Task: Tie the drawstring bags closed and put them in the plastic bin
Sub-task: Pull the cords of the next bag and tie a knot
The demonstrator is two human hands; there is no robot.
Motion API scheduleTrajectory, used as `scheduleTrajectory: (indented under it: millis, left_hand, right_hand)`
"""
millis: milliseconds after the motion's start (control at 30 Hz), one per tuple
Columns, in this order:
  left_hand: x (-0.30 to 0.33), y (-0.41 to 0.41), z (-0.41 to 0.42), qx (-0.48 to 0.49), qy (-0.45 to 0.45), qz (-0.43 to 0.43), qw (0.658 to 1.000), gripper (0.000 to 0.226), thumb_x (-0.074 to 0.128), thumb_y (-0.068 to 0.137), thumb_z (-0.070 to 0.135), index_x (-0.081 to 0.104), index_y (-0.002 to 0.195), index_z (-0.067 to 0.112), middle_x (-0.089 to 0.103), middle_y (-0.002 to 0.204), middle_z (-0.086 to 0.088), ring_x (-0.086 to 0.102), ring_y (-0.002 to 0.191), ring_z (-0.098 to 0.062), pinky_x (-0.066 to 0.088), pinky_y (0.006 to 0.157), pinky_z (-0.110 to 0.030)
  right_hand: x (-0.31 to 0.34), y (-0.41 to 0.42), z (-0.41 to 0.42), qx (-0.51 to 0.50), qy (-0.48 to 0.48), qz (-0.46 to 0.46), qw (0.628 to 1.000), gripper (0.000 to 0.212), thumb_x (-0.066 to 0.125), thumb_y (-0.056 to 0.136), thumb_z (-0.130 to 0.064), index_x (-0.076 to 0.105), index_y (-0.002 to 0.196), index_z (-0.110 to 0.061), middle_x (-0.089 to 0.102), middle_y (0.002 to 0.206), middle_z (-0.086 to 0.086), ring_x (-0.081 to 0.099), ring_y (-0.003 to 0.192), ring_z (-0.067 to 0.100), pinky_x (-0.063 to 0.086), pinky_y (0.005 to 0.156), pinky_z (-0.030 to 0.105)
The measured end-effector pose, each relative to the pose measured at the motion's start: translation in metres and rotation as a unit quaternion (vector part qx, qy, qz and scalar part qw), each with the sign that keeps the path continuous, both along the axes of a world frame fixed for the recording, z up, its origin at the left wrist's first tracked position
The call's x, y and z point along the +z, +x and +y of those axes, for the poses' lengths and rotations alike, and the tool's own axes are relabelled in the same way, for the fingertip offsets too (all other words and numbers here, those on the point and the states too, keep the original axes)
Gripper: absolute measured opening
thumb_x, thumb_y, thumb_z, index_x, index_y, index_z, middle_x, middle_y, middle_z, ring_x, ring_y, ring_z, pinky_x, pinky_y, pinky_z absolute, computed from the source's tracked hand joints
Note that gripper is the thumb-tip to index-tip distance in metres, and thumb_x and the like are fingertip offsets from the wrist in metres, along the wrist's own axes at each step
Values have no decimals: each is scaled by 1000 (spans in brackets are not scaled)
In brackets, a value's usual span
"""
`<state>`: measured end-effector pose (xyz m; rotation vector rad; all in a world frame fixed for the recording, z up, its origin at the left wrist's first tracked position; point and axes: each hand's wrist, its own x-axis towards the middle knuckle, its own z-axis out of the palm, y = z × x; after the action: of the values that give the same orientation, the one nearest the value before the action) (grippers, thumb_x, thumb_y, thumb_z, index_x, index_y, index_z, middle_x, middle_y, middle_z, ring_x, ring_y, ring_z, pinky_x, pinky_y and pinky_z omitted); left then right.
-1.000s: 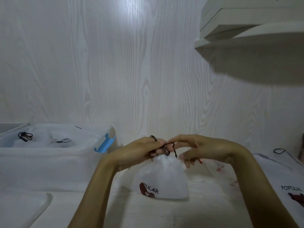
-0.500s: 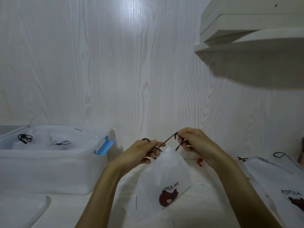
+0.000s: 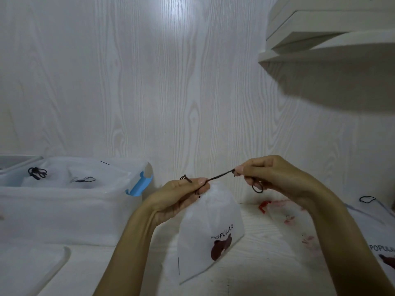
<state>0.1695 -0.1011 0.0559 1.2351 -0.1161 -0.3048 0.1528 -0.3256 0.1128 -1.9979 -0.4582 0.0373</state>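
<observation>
A white drawstring bag [image 3: 210, 229] printed "POPULAR" with a brown bear hangs in front of me, its neck gathered. My left hand [image 3: 181, 195] pinches the bag's neck and one end of the dark drawstring [image 3: 220, 177]. My right hand [image 3: 271, 178] pinches the other end, with a loop of cord dangling below its fingers. The string runs taut between both hands. The clear plastic bin [image 3: 64, 212] with a blue latch stands at the left and holds tied bags with black cords.
Another "POPULAR" bag [image 3: 378, 238] lies at the right edge. A sheer bag with a red cord [image 3: 284, 212] lies behind my right wrist. The bin's lid [image 3: 30, 270] rests at the lower left. A white shelf [image 3: 329, 39] juts out at the upper right.
My hands have moved apart, drawing the string taut. The bag has been lifted and hangs lower and more tilted than a second ago.
</observation>
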Motion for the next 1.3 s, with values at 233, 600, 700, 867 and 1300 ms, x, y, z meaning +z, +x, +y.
scheduleTrajectory:
  millis: [233,600,700,867,1300]
  left_hand:
    - [3,-5,3,-6,74,-48,996,16,62,83,0,71,92,11,75,85,-2,71,75,-5,56,69,-13]
    - [12,-13,6,4,201,-134,970,24,71,76,-2,72,93,14,76,87,-4,72,83,-10,54,71,-14]
    - [16,-13,3,33,254,-180,950,25,76,74,2,73,96,13,76,87,-3,72,84,-10,55,76,-14]
    - [17,-6,4,106,296,-255,914,21,76,73,-3,73,91,8,75,77,2,72,76,-9,53,68,-12]
    - [2,0,-16,287,275,-327,857,14,81,70,30,71,69,40,72,70,16,69,72,0,58,79,-34]
  right_hand:
    - [0,-9,0,78,-285,-12,955,16,61,87,-38,73,95,-35,72,91,-15,61,70,-3,44,70,19]
    - [-31,17,28,42,-128,-82,987,16,70,83,-26,75,97,-23,73,92,-9,66,82,6,51,74,17]
    - [-33,16,28,17,-78,-50,996,11,73,80,-20,77,90,-18,74,78,-7,62,66,-5,45,61,10]
    - [-28,14,30,0,-44,-17,999,7,74,79,-16,77,84,-19,74,74,-7,64,66,-2,49,62,11]
    - [-32,22,38,-35,33,95,994,29,62,88,-39,72,101,-14,69,83,1,58,56,4,43,56,17]
